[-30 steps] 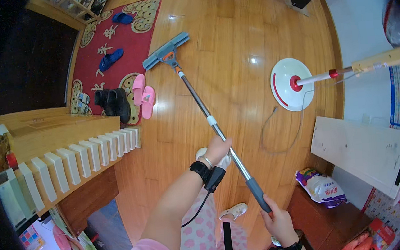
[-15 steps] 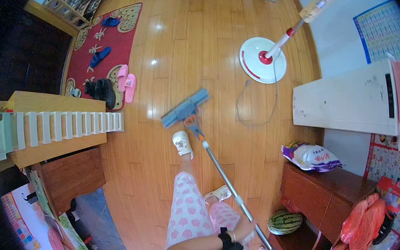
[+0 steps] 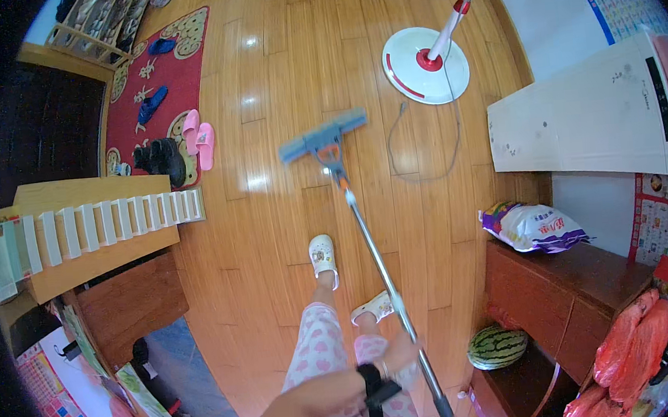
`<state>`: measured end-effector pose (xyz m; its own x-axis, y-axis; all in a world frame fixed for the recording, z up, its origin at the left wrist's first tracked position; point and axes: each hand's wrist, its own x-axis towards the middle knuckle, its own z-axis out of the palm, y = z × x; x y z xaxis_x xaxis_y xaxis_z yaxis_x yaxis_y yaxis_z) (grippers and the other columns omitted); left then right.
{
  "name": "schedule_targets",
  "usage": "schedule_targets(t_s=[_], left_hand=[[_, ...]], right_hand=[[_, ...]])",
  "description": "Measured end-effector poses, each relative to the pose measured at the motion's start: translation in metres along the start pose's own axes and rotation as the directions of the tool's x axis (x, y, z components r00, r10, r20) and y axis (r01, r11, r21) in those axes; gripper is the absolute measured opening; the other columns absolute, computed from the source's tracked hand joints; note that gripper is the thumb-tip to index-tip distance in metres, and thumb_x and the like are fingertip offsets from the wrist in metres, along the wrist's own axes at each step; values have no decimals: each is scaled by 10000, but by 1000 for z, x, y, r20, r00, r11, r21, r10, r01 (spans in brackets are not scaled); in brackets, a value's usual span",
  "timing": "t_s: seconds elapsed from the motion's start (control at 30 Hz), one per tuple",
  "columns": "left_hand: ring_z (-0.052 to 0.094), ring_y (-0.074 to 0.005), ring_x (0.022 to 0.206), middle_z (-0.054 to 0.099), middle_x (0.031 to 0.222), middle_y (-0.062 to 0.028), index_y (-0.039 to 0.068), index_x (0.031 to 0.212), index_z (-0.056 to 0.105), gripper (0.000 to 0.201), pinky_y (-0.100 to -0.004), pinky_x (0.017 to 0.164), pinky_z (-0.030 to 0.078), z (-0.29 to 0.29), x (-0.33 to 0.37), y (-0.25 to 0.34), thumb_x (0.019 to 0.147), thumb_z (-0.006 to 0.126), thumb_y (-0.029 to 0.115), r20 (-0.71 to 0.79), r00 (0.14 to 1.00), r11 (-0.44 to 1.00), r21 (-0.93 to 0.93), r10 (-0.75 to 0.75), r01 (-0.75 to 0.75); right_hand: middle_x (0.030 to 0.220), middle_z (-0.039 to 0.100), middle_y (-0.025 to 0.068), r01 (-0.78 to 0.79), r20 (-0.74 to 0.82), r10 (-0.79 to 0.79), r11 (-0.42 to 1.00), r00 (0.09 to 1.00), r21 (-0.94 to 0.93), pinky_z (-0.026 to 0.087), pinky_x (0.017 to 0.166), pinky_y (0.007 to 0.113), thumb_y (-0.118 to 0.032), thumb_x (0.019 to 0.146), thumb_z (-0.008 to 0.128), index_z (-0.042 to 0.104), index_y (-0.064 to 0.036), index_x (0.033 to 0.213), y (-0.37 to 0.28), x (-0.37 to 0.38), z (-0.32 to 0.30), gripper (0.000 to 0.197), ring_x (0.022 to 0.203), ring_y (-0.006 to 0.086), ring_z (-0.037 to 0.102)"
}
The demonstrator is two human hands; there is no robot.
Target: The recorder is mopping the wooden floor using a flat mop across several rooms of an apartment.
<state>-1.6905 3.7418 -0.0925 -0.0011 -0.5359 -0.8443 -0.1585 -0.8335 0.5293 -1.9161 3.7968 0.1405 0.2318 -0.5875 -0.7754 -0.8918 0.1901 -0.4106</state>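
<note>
My left hand (image 3: 401, 357), slightly blurred by motion, is wrapped around the lower part of a metal-handled mop (image 3: 375, 254). A black strap circles that wrist. The mop's pole slants up and to the left, away from me, with an orange joint near its far end. Its wide grey-blue head (image 3: 323, 135) lies on the wooden floor, ahead of my feet in white clogs (image 3: 322, 255). The dark grip end of the pole runs out at the lower edge. My right hand cannot be made out there.
A round white fan base (image 3: 410, 83) with a looping cord stands ahead right. Slippers and dark shoes lie on a red mat (image 3: 179, 75) far left. A wooden cabinet (image 3: 94, 194) stands left; a white appliance (image 3: 580, 119), brown cabinet (image 3: 545, 309) and watermelon (image 3: 497, 347) are right.
The mop head has slid forward and a little right across the floor, and its angle has turned slightly. My feet and the view have shifted; my left hand keeps its hold.
</note>
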Motion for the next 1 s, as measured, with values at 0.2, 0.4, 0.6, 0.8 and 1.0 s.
schedule_targets(t_s=[0.2, 0.4, 0.6, 0.8, 1.0], left_hand=[[636, -265, 563, 559, 549, -137, -25, 615, 526, 266, -405, 452, 461, -143, 147, 82, 757, 573, 196, -237, 951, 968, -104, 199, -228], [624, -345, 545, 579, 570, -228, -72, 638, 571, 343, -421, 493, 484, -141, 153, 62, 747, 585, 253, -353, 928, 993, 47, 119, -110], [581, -275, 784, 577, 821, -172, -68, 1035, 505, 420, -396, 699, 481, -10, -5, 12, 807, 606, 269, 257, 924, 957, 129, -285, 259], [589, -361, 720, 557, 792, -229, -88, 946, 443, 457, -453, 664, 460, 43, -86, -11, 811, 593, 322, 234, 950, 971, -71, -207, 228], [548, -296, 611, 512, 719, -160, -18, 953, 446, 330, -421, 534, 438, -46, 13, 44, 811, 582, 247, 129, 992, 988, -153, -10, 30]], right_hand=[[746, 618, 210, 38, -68, -28, 988, 997, 149, 496, 584, 429, -191, 834, 609, 476, -134, 1284, -68, 189, 8, 473, 672, 369, 625], [815, 618, 220, 15, -20, -12, 986, 1000, 164, 503, 622, 407, -165, 852, 583, 425, -110, 1318, -71, 181, 25, 495, 713, 350, 634], [1041, 598, 247, -317, 190, 295, 943, 937, 101, 483, 810, 401, -145, 878, 543, 395, -57, 1323, -9, -18, 25, 477, 941, 408, 589], [1012, 616, 166, -427, 90, 470, 855, 878, -293, 472, 779, 370, -171, 862, 609, 442, -80, 1313, 38, -151, 44, 490, 903, 267, 604], [889, 603, 219, -90, 80, 92, 996, 993, -28, 480, 701, 390, -102, 865, 550, 451, 0, 1275, -39, 5, 6, 433, 777, 321, 591]])
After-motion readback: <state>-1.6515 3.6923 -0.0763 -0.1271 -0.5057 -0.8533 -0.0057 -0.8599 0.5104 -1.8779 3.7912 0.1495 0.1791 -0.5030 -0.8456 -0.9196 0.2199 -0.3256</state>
